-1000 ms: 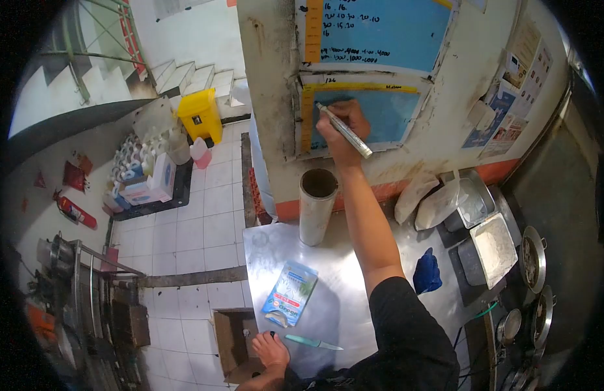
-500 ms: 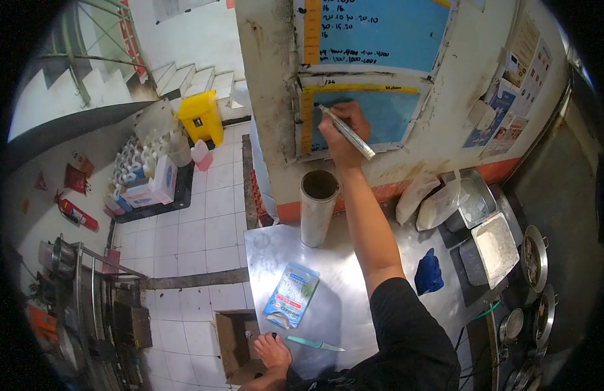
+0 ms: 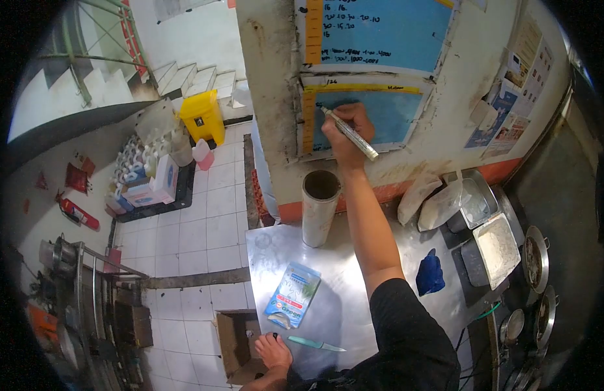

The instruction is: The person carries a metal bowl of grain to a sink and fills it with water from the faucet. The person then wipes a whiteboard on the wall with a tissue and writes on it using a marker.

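Observation:
My right hand (image 3: 351, 135) is closed around a marker (image 3: 349, 133), its tip at the upper left of the lower blue chart (image 3: 393, 117) on the wall. Above hangs another blue chart (image 3: 380, 32) with rows of black handwriting. My left hand (image 3: 273, 352) rests at the near left edge of the metal table (image 3: 354, 313), fingers apart, holding nothing. Just right of it lies a knife (image 3: 316, 343) with a light green handle. A blue and white packet (image 3: 293, 294) lies beyond the knife. The cardboard tube (image 3: 320, 208) stands upright by the wall.
A blue cloth (image 3: 430, 272), plastic bags (image 3: 438, 205) and metal trays (image 3: 496, 251) are on the right, with pans beyond. An open cardboard box (image 3: 237, 345) is beside the table's left edge. On the floor at left stand bottles and a yellow bin (image 3: 203, 118).
My right hand and the marker have shifted slightly to the right along the lower chart. My left hand has stayed in place on the table.

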